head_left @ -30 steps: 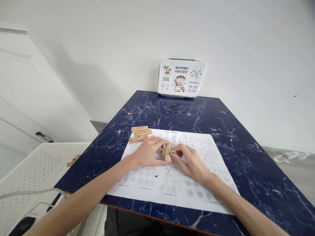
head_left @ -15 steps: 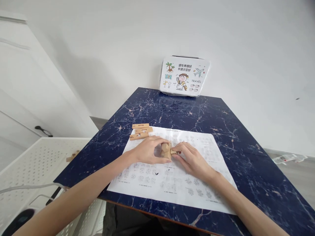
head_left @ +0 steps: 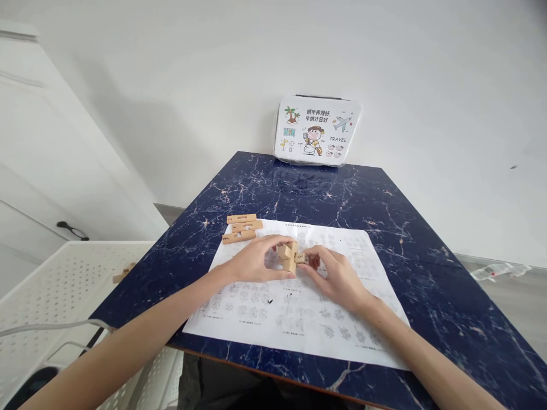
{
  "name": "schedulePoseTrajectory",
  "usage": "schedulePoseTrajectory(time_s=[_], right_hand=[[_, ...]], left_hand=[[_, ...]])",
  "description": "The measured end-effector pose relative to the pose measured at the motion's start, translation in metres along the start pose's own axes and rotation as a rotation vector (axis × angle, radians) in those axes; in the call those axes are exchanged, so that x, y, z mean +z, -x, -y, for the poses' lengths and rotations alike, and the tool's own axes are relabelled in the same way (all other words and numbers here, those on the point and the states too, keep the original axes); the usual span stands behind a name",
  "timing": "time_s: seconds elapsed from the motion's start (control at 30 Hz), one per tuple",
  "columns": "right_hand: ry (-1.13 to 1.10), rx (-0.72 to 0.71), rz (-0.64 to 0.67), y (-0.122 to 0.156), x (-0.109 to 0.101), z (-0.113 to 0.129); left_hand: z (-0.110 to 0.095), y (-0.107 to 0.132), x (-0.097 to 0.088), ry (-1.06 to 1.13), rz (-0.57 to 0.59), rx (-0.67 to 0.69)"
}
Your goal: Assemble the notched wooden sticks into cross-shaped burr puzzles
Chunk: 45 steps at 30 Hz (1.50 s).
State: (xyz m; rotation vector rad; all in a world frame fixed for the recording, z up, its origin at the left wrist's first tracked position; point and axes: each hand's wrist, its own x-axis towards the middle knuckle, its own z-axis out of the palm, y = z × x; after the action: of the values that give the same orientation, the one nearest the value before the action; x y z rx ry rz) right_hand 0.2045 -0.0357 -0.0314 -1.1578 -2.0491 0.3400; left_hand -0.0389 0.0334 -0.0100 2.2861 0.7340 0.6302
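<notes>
Along the lower centre of the frame a printed sheet (head_left: pixel 299 324) is spread on the dark marbled table (head_left: pixel 405 228). At mid-frame, on that sheet, a partly joined wooden puzzle (head_left: pixel 289 257) is pinched from both sides. The left hand (head_left: pixel 252 265) is curled round its left side, and the right hand (head_left: pixel 337 279) is closed on a short block jutting to the right. A few blocks are judged already locked together. Three loose wooden bars (head_left: pixel 241 226) lie unjoined up and left of the hands, at the sheet's corner. Farthest back, at upper centre, a cartoon-printed pack (head_left: pixel 317 131) is leaned against the wall.
</notes>
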Motion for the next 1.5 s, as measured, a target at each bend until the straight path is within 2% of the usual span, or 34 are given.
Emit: schedulePoseTrajectory(time_s=[0.3,0.37,0.43,0.57,0.67,0.73,0.8,0.93,1.13,1.27,1.4,1.5], right_hand=[[0.06,-0.041,0.034,0.001,0.009,-0.003],[0.052,-0.034,0.039,0.001,0.009,-0.002],[0.041,-0.016,0.036,0.001,0.009,-0.001],[0.039,0.059,-0.039,-0.001,0.008,0.0],[0.027,0.155,-0.121,-0.002,0.007,-0.002],[-0.002,0.224,-0.162,-0.003,0.007,-0.004],[-0.037,0.276,-0.184,-0.005,0.006,-0.005],[-0.063,0.319,-0.194,-0.005,0.006,-0.006],[-0.099,0.325,-0.19,-0.005,0.004,-0.003],[-0.226,0.299,-0.158,-0.006,0.003,0.0],[-0.307,0.293,-0.056,-0.005,0.003,0.004],[-0.329,0.302,0.034,-0.003,0.003,0.005]], left_hand=[[-0.007,-0.001,0.005,0.001,-0.014,0.066],[-0.008,-0.001,0.006,0.012,-0.054,0.081],[-0.006,-0.002,0.006,-0.018,-0.161,0.079],[0.005,-0.006,0.001,-0.18,-0.468,0.027],[0.01,-0.008,-0.006,-0.295,-0.57,-0.003],[0.012,-0.008,-0.009,-0.375,-0.559,0.014],[0.013,-0.008,-0.01,-0.456,-0.499,0.023],[0.018,-0.008,-0.007,-0.528,-0.37,-0.043],[0.026,-0.006,-0.004,-0.567,-0.333,-0.121],[0.018,-0.004,-0.005,-0.511,-0.385,-0.022],[0.004,-0.003,-0.002,-0.334,-0.272,0.161],[0.0,-0.003,0.001,-0.278,-0.207,0.221]])
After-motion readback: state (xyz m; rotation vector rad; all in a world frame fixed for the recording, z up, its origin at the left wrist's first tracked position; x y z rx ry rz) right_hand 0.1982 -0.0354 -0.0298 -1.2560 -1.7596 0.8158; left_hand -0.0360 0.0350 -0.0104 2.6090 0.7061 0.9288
